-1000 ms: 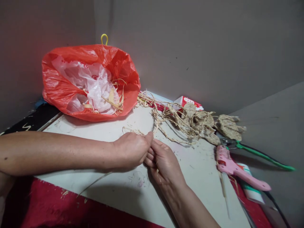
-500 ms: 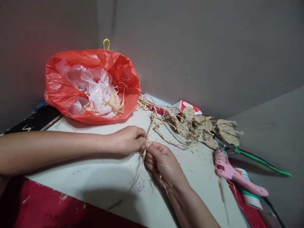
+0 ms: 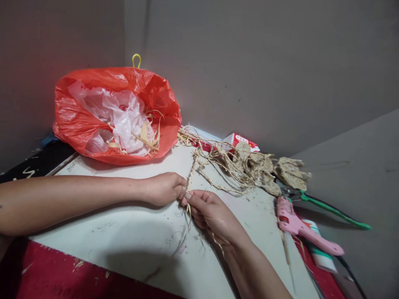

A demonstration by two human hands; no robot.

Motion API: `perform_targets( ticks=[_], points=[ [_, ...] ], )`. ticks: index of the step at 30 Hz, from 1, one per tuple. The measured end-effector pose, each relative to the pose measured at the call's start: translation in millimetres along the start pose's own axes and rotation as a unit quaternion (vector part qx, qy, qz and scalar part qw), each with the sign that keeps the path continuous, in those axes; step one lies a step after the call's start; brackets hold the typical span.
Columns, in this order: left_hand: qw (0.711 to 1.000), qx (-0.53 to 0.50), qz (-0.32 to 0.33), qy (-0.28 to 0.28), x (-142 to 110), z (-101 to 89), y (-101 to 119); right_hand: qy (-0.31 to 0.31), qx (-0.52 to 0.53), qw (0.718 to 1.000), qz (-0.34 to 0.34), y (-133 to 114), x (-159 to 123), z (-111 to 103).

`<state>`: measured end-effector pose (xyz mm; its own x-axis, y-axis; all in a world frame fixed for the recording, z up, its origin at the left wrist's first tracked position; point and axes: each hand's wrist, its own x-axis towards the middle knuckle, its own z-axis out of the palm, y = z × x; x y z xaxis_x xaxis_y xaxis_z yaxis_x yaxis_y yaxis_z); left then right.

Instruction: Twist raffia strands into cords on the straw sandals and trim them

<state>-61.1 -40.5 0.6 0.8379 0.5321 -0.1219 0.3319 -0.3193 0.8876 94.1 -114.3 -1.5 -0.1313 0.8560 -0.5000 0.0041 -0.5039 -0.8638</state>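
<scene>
A pale braided straw cord [image 3: 192, 169] runs down from the tangle at the back of the white board to my fingertips. My left hand [image 3: 165, 189] pinches it from the left, its fingertips partly hidden. From the right, my right hand [image 3: 208, 211] grips the same cord between thumb and forefinger, just below. Loose strand ends [image 3: 188, 209] poke out under the fingers, and one thin strand trails beneath my right palm. Beyond the hands lie more twisted cords [image 3: 218, 187] joined to several woven, leaf-like straw pieces [image 3: 262, 166].
A red plastic bag [image 3: 77, 124] holding white plastic and straw scraps stands at the back left. On the right lie a pink glue gun [image 3: 293, 220], green-handled pliers [image 3: 335, 208] and a white-and-green tube [image 3: 322, 257]. A red-and-white box [image 3: 241, 141] sits by the grey wall.
The whole view has shifted slightly. Both hands stay closed on the braid, with their fingertips a little lower along it.
</scene>
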Motion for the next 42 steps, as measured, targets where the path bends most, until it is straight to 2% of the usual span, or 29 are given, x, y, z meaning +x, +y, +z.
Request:
perform_targets(
  ticks=[3, 5, 9, 12, 14, 20, 25, 29, 35, 39, 42],
  points=[
    [0.997, -0.070, -0.022, -0.018, 2, 1.4, -4, 0.005, -0.046, 0.999, -0.011, 1, 0, -3],
    [0.990, -0.123, -0.060, -0.029, 3, 1.9, -4, 0.003, -0.064, 0.998, -0.018, 1, 0, -5],
    [0.956, -0.247, -0.139, -0.080, 3, -1.6, -3, -0.024, -0.059, 0.998, -0.024, 2, 1, -10],
    [0.926, -0.320, -0.168, -0.114, 4, -5.6, -2, -0.043, -0.056, 0.997, -0.025, 1, 1, -12],
    [0.917, -0.336, -0.180, -0.119, 4, -6.5, -2, -0.047, -0.057, 0.997, -0.026, -1, 0, -12],
    [0.937, -0.304, -0.151, -0.079, 4, -2.3, 0, -0.040, -0.084, 0.994, -0.065, 1, 2, -11],
    [0.952, -0.257, -0.162, -0.045, 3, 1.8, 3, -0.028, -0.130, 0.989, -0.066, 7, 5, -13],
    [0.961, -0.214, -0.177, -0.009, 1, 5.1, 4, -0.053, -0.161, 0.983, -0.067, 1, -1, -13],
    [0.973, -0.162, -0.165, 0.020, 0, 8.3, 8, 0.000, -0.285, 0.954, -0.091, -10, -7, -22],
    [0.983, -0.125, -0.129, 0.041, 1, 10.8, 4, 0.011, -0.243, 0.967, -0.071, -9, -8, -17],
    [0.981, -0.151, -0.115, 0.040, 2, 13.2, 1, 0.021, -0.233, 0.970, -0.063, -5, -11, -4]
  ],
)
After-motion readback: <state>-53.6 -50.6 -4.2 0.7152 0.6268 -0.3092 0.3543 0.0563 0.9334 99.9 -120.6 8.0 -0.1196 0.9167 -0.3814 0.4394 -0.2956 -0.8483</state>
